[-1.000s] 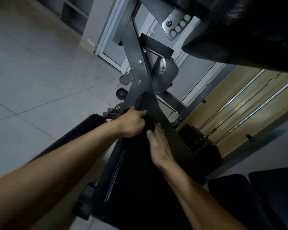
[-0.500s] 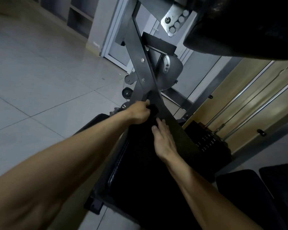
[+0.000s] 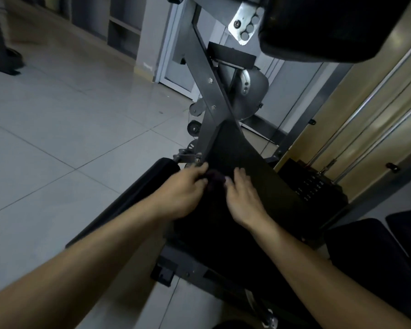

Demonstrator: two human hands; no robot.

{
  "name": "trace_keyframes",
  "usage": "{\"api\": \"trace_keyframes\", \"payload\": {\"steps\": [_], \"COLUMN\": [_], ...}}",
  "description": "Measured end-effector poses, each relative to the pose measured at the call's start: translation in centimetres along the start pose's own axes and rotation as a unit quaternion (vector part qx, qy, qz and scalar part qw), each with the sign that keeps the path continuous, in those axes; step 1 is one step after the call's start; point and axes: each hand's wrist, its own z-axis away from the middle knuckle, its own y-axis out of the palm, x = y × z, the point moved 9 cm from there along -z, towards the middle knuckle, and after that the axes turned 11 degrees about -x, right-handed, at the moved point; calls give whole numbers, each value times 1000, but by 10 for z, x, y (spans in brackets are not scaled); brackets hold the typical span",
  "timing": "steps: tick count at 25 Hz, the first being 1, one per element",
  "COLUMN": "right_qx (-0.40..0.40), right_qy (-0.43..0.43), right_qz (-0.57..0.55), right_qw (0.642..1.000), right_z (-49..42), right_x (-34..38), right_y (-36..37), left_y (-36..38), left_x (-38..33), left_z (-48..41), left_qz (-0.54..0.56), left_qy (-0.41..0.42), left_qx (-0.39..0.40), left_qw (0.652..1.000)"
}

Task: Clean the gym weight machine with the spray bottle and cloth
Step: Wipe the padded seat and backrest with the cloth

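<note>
- Gym weight machine: its long black pad runs lengthwise from the viewer up and away, narrowing to a tip that points at the crossed grey frame bars.
- Left hand, at the pad's left edge about halfway along it, has its fingers curled round a dark bunched cloth. Blur hides the finer grip.
- Right hand lies on the pad with its fingers nearly straight, the tips touching the cloth's right side and gripping nothing.
- Left of the pad, a black roller cushion slants over the tiled floor.
- Right of the pad sits the weight stack, with chrome guide rods rising behind it.
- Beyond the pad's tip, a big black cushion overhangs and hides the upper frame.
</note>
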Motion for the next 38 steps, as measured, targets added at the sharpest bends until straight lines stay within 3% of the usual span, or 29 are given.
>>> {"api": "trace_keyframes", "payload": {"steps": [4, 7, 13, 16, 18, 20, 24, 27, 29, 30, 32, 34, 35, 37, 38], "right_qx": [29, 9, -8, -8, -8, -7, -15, -34, -54, -54, 21, 123, 136, 74, 19], "right_qy": [-34, -25, -10, -2, 2, 3, 4, 4, -29, -59, -87, -46, -16, 48, 48], "right_qz": [8, 16, 18, 26, 21, 19, 11, 4, -69, -164, -415, -585, -614, -598, -538], "right_qw": [999, 1000, 1000, 1000, 1000, 1000, 1000, 999, 996, 983, 905, 800, 777, 797, 842], "right_z": [38, 29, 31, 35, 34, 31, 32, 42, 62, 78, 112, 132, 130, 119, 113], "right_x": [0, 2, 4, 5, 5, 3, 1, 11, 33, 52, 94, 119, 118, 90, 64], "right_y": [6, 7, 7, 7, 6, 7, 7, -4, -19, -29, -43, -47, -45, -49, -56], "left_y": [23, 18, -34, -27, -19, -16, -31, -43, -60, -71, -76, -55, -43, -45, -57], "left_x": [24, 14, -14, -20, -15, -15, -30, -37, -54, -61, -78, -101, -106, -86, -63], "left_z": [-77, -46, 97, 77, 47, 34, 89, 133, 133, 127, 108, 91, 88, 87, 91], "left_qz": [19, 0, 4, 35, 16, -10, -67, -60, 35, 81, 123, 107, 70, 48, 65], "left_qy": [-132, -86, -13, -26, -70, -87, -42, -34, -29, -16, 14, 61, 83, 55, 0], "left_qx": [20, 16, 7, 19, 65, 56, -27, -5, -50, -101, -143, -69, -23, -11, -50], "left_qw": [991, 996, 1000, 999, 995, 995, 997, 998, 998, 991, 982, 990, 994, 997, 997]}}
